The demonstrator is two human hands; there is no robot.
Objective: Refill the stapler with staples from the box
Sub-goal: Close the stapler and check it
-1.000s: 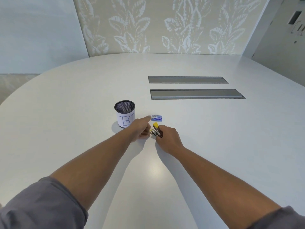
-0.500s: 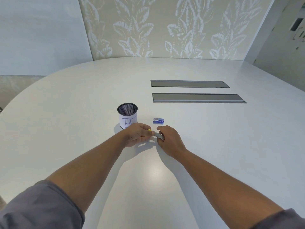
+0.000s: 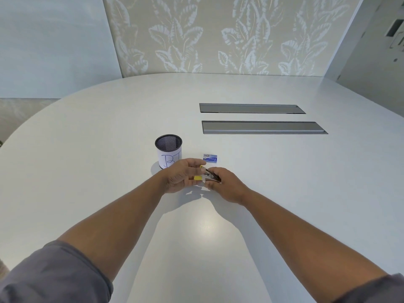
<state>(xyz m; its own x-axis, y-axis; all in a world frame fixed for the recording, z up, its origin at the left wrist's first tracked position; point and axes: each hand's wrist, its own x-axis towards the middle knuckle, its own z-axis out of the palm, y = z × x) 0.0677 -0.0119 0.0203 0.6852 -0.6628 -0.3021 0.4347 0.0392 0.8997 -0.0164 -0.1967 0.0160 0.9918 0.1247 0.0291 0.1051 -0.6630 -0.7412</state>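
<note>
Evidently the person is working on the opening step; both hands are meeting over the white table with the stapler between them, raised a little off the surface to judge by the shadow beneath. The right hand is closing around the metal body of the stapler; the left hand is curling its fingers about the yellow part, of which only small patches are showing at the fingertips; whether the lid is being swung open or pulled apart cannot be told, as the hands are hiding the joint. The box of staples is lying flat on the table just beyond the hands, near but not touching them, and it is looking closed and untouched; the mesh pen cup, wrapped in a paper label, is standing to the left of it and playing no part. By this reckoning the task is at an early stage; no staples are showing outside the box. The next move is likely calling for the magazine to be fully exposed and held steady in one hand, while the other is freed to open the box; small staple strips are fragile, so a gentle pinch will be needed.
</note>
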